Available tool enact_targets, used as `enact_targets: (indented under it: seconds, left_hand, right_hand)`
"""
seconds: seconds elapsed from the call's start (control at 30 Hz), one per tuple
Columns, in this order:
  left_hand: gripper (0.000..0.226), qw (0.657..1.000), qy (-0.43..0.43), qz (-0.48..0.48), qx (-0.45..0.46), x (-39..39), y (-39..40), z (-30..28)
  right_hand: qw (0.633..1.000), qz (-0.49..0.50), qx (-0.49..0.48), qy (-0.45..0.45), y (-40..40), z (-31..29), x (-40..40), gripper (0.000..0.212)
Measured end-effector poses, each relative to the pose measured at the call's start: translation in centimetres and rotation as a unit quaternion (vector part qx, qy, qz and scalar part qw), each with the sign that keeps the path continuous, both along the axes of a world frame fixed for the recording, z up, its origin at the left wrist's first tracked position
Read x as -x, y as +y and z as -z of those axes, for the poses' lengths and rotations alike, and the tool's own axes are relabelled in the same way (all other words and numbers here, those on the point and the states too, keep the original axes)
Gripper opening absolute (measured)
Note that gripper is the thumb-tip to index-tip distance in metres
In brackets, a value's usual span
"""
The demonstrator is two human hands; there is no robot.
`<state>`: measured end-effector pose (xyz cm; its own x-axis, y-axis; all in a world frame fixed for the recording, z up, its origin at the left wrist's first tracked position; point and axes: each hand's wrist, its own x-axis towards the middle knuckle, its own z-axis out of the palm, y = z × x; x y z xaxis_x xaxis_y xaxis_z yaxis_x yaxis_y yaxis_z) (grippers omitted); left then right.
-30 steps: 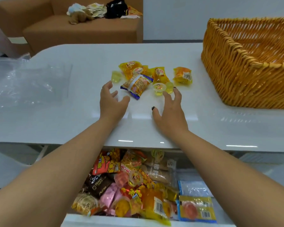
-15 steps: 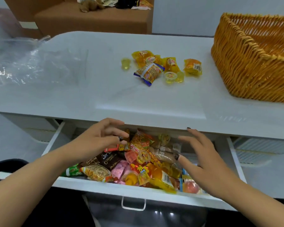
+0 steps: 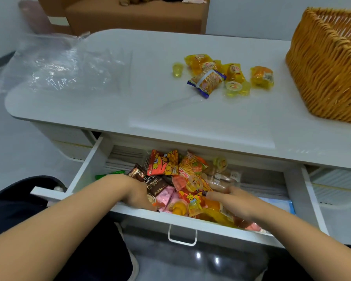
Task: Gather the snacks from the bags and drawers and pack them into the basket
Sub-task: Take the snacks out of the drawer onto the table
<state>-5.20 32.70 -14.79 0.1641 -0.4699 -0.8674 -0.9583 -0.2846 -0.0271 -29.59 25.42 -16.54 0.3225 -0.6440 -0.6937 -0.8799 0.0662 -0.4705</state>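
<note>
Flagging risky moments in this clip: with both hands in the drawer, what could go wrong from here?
1. Both hands dig into a heaped pile; a big scoop may spill packets over the drawer front.
2. The jelly cups on the table are loose and could get knocked off.

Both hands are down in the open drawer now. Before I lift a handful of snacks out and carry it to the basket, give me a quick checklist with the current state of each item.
1. Drawer pulled out far enough to reach the snacks: ok.
2. Left hand down among the packets at the drawer's left: ok; whether it grips one, cannot tell, its fingers are hidden.
3. Right hand on the packets at the right: ok; grip cannot tell, blurred.
4. Basket on the table's right side, open top: ok; its inside is not visible, cannot tell.
5. Table snacks packed: not ok, they lie beside the basket.
6. Clear plastic bag out of the carry path, far left: ok.
</note>
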Motion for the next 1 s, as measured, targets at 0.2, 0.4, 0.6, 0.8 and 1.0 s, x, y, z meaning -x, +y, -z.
enact_targets:
  seconds: [0.2,0.4,0.6,0.8,1.0]
  left_hand:
    - [0.071,0.998,0.022,-0.037,0.040,-1.0,-0.2,-0.2]
    - [0.061,0.985,0.131,-0.074,0.088,-2.1,-1.5,-3.1]
    - [0.064,0.934,0.330,-0.106,0.088,-1.5,-1.5,-6.9]
    - [0.067,0.834,0.474,-0.130,0.251,-1.5,-2.1,-11.6]
    - [0.075,0.809,0.255,-0.096,0.521,0.5,-5.8,-9.1]
  right_hand:
    - [1.000,-0.027,-0.011,-0.004,-0.5,0.4,0.0,0.078]
    - [0.997,-0.043,-0.024,-0.054,-1.6,-1.0,1.0,0.063]
    - [0.988,-0.097,-0.049,-0.109,-2.5,-4.3,1.5,0.039]
    - [0.951,-0.018,-0.054,-0.304,-5.0,-10.4,2.0,0.042]
    - [0.913,0.156,0.172,-0.335,-8.7,-8.6,2.4,0.039]
